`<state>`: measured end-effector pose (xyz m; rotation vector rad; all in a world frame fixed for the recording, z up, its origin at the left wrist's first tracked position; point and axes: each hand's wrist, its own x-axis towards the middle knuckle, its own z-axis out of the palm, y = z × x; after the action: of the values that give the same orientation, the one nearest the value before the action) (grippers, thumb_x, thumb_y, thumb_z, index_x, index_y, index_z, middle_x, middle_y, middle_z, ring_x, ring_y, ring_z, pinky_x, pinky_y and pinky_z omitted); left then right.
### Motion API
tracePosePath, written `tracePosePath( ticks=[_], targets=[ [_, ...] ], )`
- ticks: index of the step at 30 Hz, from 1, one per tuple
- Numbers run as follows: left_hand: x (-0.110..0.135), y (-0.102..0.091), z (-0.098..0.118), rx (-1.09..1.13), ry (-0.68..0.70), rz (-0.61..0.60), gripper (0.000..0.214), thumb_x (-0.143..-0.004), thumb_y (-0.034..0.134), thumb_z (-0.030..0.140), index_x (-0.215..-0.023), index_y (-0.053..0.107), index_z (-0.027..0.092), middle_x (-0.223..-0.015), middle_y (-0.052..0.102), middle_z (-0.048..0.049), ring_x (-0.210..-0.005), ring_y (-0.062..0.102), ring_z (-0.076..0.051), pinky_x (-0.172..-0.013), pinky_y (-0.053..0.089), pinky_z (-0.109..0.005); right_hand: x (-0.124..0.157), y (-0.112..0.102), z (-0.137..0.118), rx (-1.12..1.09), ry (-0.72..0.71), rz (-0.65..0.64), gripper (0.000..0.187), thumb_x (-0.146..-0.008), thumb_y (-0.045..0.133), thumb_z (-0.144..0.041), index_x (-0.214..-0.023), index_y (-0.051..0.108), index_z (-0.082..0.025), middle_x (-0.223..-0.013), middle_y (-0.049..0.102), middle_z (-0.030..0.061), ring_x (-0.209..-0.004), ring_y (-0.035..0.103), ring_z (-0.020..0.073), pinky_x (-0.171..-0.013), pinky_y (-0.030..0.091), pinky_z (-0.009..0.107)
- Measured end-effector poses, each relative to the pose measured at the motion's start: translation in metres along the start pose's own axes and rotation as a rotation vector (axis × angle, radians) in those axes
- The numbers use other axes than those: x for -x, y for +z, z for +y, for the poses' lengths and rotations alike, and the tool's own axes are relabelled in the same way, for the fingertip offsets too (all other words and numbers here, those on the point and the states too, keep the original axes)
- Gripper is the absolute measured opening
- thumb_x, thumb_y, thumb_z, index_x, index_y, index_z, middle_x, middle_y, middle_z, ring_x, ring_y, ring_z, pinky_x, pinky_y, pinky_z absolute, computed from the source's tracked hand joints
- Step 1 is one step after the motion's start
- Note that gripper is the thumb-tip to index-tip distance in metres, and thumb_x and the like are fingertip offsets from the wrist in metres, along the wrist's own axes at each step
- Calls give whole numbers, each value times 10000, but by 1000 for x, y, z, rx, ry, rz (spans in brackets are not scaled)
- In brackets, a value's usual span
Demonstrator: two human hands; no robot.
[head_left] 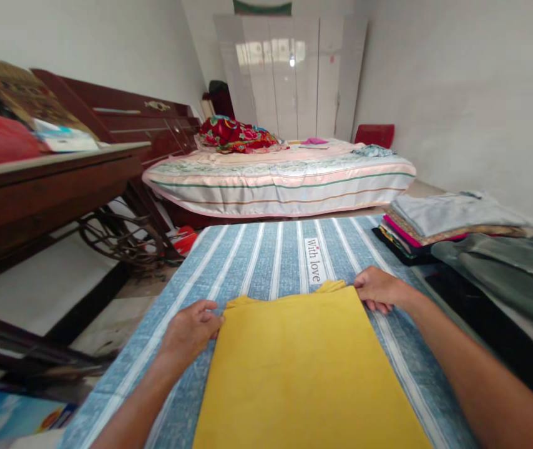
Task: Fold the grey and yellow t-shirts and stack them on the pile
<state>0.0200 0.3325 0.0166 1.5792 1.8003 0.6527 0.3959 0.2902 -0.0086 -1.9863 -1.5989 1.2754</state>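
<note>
A yellow cloth (304, 362) lies flat on a blue and white striped sheet (266, 255) in front of me. My left hand (190, 329) pinches the cloth's far left corner, fingers curled on its edge. My right hand (379, 289) grips the far right corner in the same way. The far edge of the cloth shows a small fold between my hands. A white label reading "With love" (316, 260) lies on the sheet just beyond the cloth.
A stack of folded clothes (439, 224) sits at the right, with dark green cloth (505, 268) beside it. A bed (280, 178) with a red bundle (231, 134) stands beyond. A dark wooden table (51, 181) is at the left; white wardrobes (289, 75) at the back.
</note>
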Motion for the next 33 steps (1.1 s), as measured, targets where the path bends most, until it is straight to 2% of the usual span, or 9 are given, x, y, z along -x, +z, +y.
tracePosePath(
  ticks=[3, 7, 12, 18, 23, 29, 33],
  targets=[
    [7, -2, 5, 72, -102, -74, 282, -570, 582, 336, -798, 561, 170, -551, 589, 21, -445, 527, -124, -372, 323, -200, 1, 5, -3, 60, 40, -7, 113, -669, 530, -215, -564, 519, -176, -374, 516, -49, -260, 445, 69, -251, 262, 150],
    [12, -3, 7, 74, -125, -170, 255, -579, 589, 379, -692, 567, 152, -505, 562, 20, -383, 485, -95, -354, 266, -182, -3, 13, -6, 114, 65, 9, 104, -612, 487, -139, -519, 504, -181, -354, 501, -44, -247, 442, 81, -245, 258, 164],
    [12, -2, 5, 138, -145, -197, 294, -542, 637, 394, -697, 577, 151, -464, 543, 28, -362, 455, -85, -346, 224, -174, -5, 16, -5, 94, 56, -13, 107, -570, 464, -108, -541, 534, -183, -394, 546, -31, -272, 476, 98, -256, 272, 176],
    [11, -2, 5, 221, -127, -229, 320, -552, 629, 437, -666, 565, 145, -460, 529, 30, -337, 430, -66, -325, 199, -168, 4, 12, -10, 62, 20, -12, 132, -628, 457, -147, -518, 522, -181, -412, 554, -27, -274, 469, 80, -250, 251, 167],
    [3, -6, -1, 332, -188, -286, 344, -549, 637, 451, -682, 541, 149, -482, 545, 30, -327, 434, -54, -312, 197, -146, 6, 11, -12, 24, -6, -30, 148, -658, 451, -162, -525, 515, -178, -407, 547, -28, -275, 471, 80, -252, 258, 167],
    [-4, -10, 5, 229, -192, -410, 322, -510, 691, 387, -696, 585, 146, -487, 582, 5, -319, 394, -47, -309, 189, -146, 7, 8, -12, -19, -3, -48, 157, -718, 484, -226, -581, 542, -174, -430, 559, -34, -294, 480, 64, -265, 258, 148],
    [-3, -13, 8, 192, -164, -460, 298, -538, 692, 396, -672, 604, 145, -503, 596, -3, -325, 390, -47, -316, 204, -153, 9, 10, -17, -6, 9, -40, 218, -759, 496, -284, -572, 522, -175, -429, 555, -28, -287, 472, 70, -266, 264, 155]
  ],
)
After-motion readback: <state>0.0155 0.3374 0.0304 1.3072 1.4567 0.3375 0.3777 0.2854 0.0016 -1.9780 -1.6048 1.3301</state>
